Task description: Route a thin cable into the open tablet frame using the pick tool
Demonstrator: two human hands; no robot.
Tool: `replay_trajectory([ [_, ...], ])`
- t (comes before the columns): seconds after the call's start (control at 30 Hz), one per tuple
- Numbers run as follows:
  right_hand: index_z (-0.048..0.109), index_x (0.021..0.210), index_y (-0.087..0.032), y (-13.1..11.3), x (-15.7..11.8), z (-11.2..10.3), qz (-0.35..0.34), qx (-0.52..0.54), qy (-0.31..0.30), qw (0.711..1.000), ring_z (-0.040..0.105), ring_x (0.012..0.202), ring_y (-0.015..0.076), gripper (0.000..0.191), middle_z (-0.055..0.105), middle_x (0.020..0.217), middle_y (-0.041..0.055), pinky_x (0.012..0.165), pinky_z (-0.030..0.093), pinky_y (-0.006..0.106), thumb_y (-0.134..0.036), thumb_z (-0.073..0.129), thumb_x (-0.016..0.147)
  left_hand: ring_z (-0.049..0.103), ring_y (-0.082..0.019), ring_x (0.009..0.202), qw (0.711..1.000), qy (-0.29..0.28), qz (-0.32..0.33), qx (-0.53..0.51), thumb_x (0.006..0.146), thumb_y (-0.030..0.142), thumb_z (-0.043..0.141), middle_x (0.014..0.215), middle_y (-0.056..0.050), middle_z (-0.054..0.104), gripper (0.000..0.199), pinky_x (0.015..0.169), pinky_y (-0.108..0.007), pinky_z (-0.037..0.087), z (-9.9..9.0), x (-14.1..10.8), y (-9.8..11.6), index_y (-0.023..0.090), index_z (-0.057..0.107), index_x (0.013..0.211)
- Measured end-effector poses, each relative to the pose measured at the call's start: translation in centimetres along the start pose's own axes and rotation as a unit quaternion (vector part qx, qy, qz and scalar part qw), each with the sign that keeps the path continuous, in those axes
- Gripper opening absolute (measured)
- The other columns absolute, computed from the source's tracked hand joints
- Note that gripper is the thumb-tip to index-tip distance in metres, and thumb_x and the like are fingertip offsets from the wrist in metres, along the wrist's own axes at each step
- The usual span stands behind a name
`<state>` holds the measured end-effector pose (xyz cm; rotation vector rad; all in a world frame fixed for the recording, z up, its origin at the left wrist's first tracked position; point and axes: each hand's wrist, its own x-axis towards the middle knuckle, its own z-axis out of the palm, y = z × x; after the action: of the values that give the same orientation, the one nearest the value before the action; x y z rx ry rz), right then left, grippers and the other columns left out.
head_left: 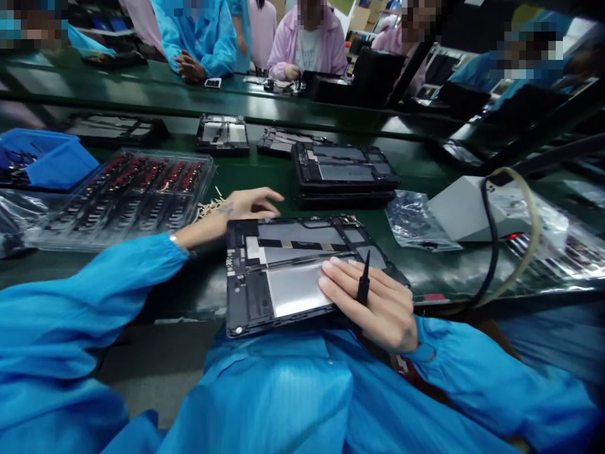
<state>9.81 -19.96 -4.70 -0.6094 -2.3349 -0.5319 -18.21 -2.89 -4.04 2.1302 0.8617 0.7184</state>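
R hand: fingers flat, pressing down on the silvery panel of the open tablet chassis; a thin black pointed tool is pinched betw. two fingers, tip up, not touching the panel as far as we can tell. L hand: fingers loosely extended, nothing gripped, resting at the chassis' far-left corner, fingertips toward its top edge.

Chassis lies directly under the R fingers, half on the bench edge, half over our lap; long axis runs roughly L–R, slightly skewed. R hand is on it, L only at its rim.

Outward: green bench; stack of like chassis just beyond; clear tray of small parts to the L, blue bin past it; crumpled plastic bag and a grey box w/ black cable to the R. Other people work along the far side.
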Motion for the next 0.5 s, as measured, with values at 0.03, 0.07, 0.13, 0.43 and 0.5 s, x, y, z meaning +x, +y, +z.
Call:
replay_trajectory([
  [0.03, 0.07, 0.12, -0.007, -0.3, -0.6, 0.2, 0.013, 0.002, -0.007, 1.0, 0.065, 0.125, 0.0293, 0.03, 0.071, 0.126, 0.0191, 0.102, 0.059, 0.042, -0.007, 0.05, 0.098, 0.073, -0.023, 0.085, 0.997, 0.003, -0.038, 0.069, 0.085, 0.046, 0.065, 0.091, -0.008, 0.076, 0.043, 0.079, -0.033, 0.057, -0.5, -1.1, -0.5, 0.015, 0.068, 0.113],
  [0.07, 0.07, 0.119, -0.007, -0.6, -1.1, 0.3, 0.021, 0.006, -0.016, 1.0, 0.066, 0.124, 0.0291, 0.03, 0.071, 0.125, 0.0186, 0.102, 0.059, 0.042, -0.007, 0.05, 0.097, 0.072, -0.022, 0.079, 0.989, 0.0, -0.074, 0.125, 0.088, 0.047, 0.058, 0.089, -0.007, 0.075, 0.041, 0.076, -0.033, 0.056, -0.9, -2.3, -0.8, 0.016, 0.069, 0.111],
  [0.13, 0.07, 0.118, -0.007, -1.1, -1.8, 0.2, 0.03, 0.014, -0.045, 0.998, 0.066, 0.123, 0.0294, 0.029, 0.071, 0.126, 0.0183, 0.1, 0.059, 0.042, -0.007, 0.05, 0.097, 0.07, -0.021, 0.072, 0.974, -0.03, -0.135, 0.178, 0.093, 0.052, 0.049, 0.089, -0.007, 0.074, 0.044, 0.071, -0.033, 0.056, -1.6, -4.5, -1.2, 0.017, 0.072, 0.107],
  [0.43, 0.068, 0.124, -0.014, -2.0, -3.4, 1.2, 0.058, 0.056, -0.117, 0.99, 0.064, 0.126, 0.0286, 0.029, 0.068, 0.133, 0.0142, 0.102, 0.057, 0.047, -0.023, 0.061, 0.098, 0.05, -0.035, 0.133, 0.974, -0.014, -0.183, 0.134, 0.091, 0.072, 0.044, 0.142, -0.013, 0.053, 0.07, 0.116, -0.055, 0.039, 1.0, -9.8, -0.6, 0.021, 0.055, 0.137],
  [0.5, 0.068, 0.124, -0.014, -2.1, -3.7, 1.7, 0.06, 0.051, -0.1, 0.992, 0.063, 0.128, 0.0277, 0.028, 0.068, 0.134, 0.0131, 0.104, 0.056, 0.047, -0.018, 0.057, 0.099, 0.055, -0.034, 0.13, 0.971, -0.025, -0.237, 0.016, 0.087, 0.07, 0.055, 0.148, -0.011, 0.051, 0.073, 0.111, -0.051, 0.047, 1.4, -9.9, 1.0, 0.027, 0.043, 0.145],
])
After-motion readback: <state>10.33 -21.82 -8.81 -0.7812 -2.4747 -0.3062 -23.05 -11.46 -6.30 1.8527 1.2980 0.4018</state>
